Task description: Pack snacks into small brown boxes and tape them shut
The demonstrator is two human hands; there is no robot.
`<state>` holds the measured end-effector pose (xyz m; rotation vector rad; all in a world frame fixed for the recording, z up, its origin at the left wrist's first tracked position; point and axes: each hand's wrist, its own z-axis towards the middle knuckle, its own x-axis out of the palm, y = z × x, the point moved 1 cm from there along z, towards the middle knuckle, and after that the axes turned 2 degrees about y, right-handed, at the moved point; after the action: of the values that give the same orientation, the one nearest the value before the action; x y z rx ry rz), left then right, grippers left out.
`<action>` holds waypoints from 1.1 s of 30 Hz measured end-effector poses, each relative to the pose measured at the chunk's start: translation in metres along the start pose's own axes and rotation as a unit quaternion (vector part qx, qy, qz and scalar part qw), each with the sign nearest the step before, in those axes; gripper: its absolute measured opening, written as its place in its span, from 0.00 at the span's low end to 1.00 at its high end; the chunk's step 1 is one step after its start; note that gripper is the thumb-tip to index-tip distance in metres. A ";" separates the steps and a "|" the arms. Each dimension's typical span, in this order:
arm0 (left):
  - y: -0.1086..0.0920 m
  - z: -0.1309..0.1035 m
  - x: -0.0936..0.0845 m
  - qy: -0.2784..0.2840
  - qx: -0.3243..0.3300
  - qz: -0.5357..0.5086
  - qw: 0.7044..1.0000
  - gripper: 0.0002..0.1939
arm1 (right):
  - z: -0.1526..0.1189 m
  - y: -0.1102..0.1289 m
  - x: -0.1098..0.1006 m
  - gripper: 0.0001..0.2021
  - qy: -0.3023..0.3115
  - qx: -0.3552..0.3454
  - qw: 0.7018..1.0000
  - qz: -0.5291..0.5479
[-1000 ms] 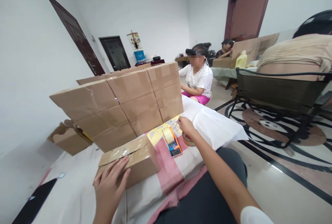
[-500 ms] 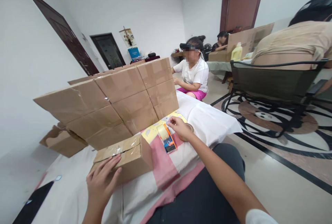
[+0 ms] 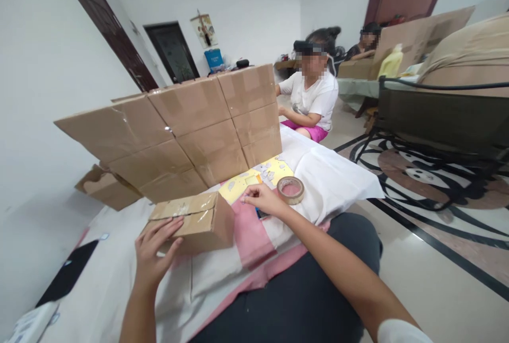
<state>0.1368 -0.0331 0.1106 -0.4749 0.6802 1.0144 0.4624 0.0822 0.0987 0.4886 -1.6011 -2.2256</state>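
My left hand [image 3: 157, 247] lies with spread fingers on the top and near side of a small cardboard box [image 3: 199, 221], whose top seam carries shiny clear tape. To the right of that box, my right hand [image 3: 262, 200] is pinched, its fingertips closed on something too small to make out. Beneath and behind this hand, the tape dispenser [image 3: 261, 213] is mostly hidden; only bits of its blue and orange show. A brown tape roll [image 3: 290, 190] lies flat just right of the hand.
A wall of stacked cardboard boxes [image 3: 207, 131] stands behind on the cloth-covered table [image 3: 330, 173]. Beyond its right end sits a person in a white shirt [image 3: 314, 94]. An open carton [image 3: 107, 186] is at the left, a chair [image 3: 441, 120] at the right.
My right hand has moved left from the tape dispenser toward the small box, uncovering the brown tape roll. My left hand stays on the box. The camera view has shifted.
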 end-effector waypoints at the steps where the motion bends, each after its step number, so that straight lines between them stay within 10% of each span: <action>1: 0.000 -0.001 -0.001 0.001 -0.008 -0.008 1.000 0.14 | -0.001 0.001 0.002 0.13 0.004 -0.001 1.000 0.007; 14: -0.006 -0.004 -0.003 -0.014 -0.102 -0.087 0.991 0.13 | 0.000 -0.027 0.058 0.08 0.109 -0.021 0.993 -0.044; 33: -0.009 -0.006 -0.003 -0.002 -0.145 -0.082 0.986 0.17 | 0.001 -0.030 0.062 0.09 0.085 -0.044 0.994 -0.050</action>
<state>0.1418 -0.0426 0.1093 -0.7706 0.4826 0.9608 0.4051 0.0623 0.0664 0.7261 -1.4162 -2.2480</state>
